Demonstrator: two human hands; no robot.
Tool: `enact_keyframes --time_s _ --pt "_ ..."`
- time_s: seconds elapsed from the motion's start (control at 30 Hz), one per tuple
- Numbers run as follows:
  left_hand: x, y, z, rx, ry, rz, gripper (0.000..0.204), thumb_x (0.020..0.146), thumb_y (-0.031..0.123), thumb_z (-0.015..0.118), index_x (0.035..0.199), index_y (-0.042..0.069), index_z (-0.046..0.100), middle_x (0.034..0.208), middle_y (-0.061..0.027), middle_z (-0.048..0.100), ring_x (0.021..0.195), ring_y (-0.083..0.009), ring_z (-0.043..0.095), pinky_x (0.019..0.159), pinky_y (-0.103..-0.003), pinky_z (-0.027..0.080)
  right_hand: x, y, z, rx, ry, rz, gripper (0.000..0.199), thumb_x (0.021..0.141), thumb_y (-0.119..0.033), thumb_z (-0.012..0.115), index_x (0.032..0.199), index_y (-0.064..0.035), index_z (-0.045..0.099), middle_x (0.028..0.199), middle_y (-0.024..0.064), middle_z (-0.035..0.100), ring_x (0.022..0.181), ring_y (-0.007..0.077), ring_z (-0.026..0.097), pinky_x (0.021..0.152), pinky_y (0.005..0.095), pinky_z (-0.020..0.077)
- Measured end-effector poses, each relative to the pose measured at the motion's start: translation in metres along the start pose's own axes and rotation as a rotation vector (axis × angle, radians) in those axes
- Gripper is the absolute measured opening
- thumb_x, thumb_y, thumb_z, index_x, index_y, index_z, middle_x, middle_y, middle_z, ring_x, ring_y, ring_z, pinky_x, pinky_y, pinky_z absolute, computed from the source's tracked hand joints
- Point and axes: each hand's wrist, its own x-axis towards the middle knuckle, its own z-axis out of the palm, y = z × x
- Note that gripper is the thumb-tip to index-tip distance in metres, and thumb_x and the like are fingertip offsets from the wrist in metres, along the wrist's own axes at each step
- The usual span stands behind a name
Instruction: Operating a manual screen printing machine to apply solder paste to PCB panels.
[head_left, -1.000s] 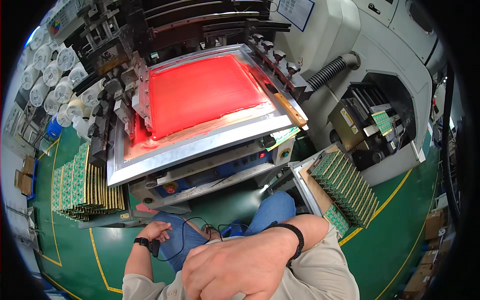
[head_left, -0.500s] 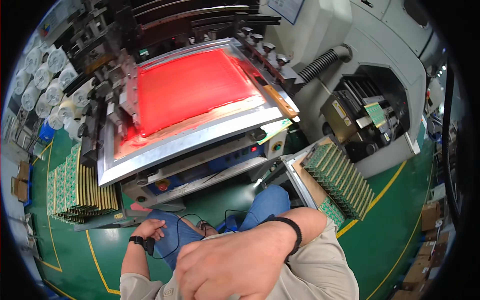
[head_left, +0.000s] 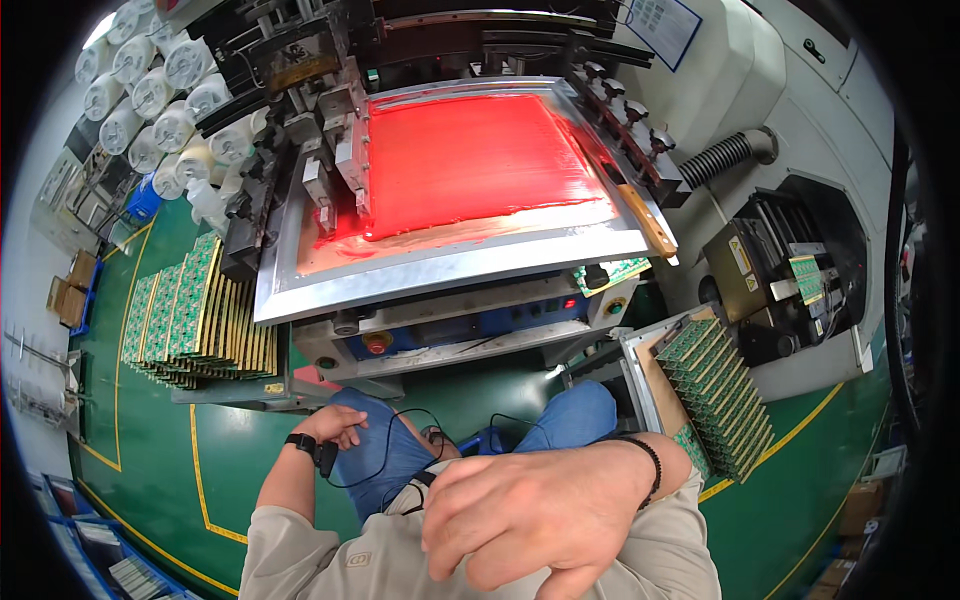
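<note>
My left hand (head_left: 342, 424) rests against my thigh in blue jeans, its fingers loosely bent and slightly apart, with nothing seen in them. My right hand (head_left: 535, 510) hangs in front of my chest, close to the view. Its fingers droop and the thumb stands away from them; no object shows in it, though the palm is hidden. Beyond my knees is a screen-printing machine with a silver screen frame (head_left: 450, 263), its mesh covered in red ink (head_left: 470, 165). A wooden-handled scraper (head_left: 646, 220) lies on the frame's right edge.
Stacked green circuit boards (head_left: 190, 310) stand at the left, and a rack of boards (head_left: 715, 390) at the right. A board (head_left: 612, 274) shows under the frame's right corner. White tubs (head_left: 150, 95) are piled at the far left. A thin black cable (head_left: 385, 465) crosses my lap.
The whole view has shifted, so the machine and board stacks appear further right. My right hand hangs a little lower, with the thumb showing more. The left hand stays at the thigh.
</note>
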Motion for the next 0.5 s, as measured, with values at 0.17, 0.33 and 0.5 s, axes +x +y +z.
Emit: enact_keyframes --time_s 0.17,0.33,0.5 --pt "-0.003 0.005 0.001 0.017 0.003 -0.014 0.038 0.096 0.044 0.062 0.102 0.007 0.067 0.072 -0.0069 0.069 0.052 -0.0143 0.061 0.050 -0.028 0.050 -0.001 0.005 0.004 -0.068 -0.011 -0.026 0.048 0.082 -0.052 0.074 0.079 -0.0061 0.058 0.096 0.0098 0.064 0.092 0.0342 0.061 0.082 0.0432 0.0457" --pt "-0.007 0.009 0.004 0.006 0.001 -0.020 0.037 0.096 0.044 0.063 0.101 0.007 0.068 0.072 -0.0072 0.070 0.051 -0.0139 0.062 0.049 -0.027 0.049 -0.004 0.001 0.012 0.184 -0.020 0.297 0.048 0.080 -0.050 0.075 0.074 -0.0057 0.058 0.088 0.0100 0.064 0.087 0.0342 0.061 0.078 0.0427 0.0459" --pt "-0.004 0.008 0.003 0.004 0.018 -0.016 0.035 0.096 0.042 0.063 0.101 0.007 0.067 0.071 -0.0079 0.070 0.051 -0.0141 0.061 0.048 -0.027 0.048 -0.008 0.015 0.014 -0.116 -0.035 0.017 0.040 0.086 -0.043 0.072 0.083 -0.0050 0.060 0.099 0.0124 0.063 0.096 0.0345 0.060 0.085 0.0425 0.0453"
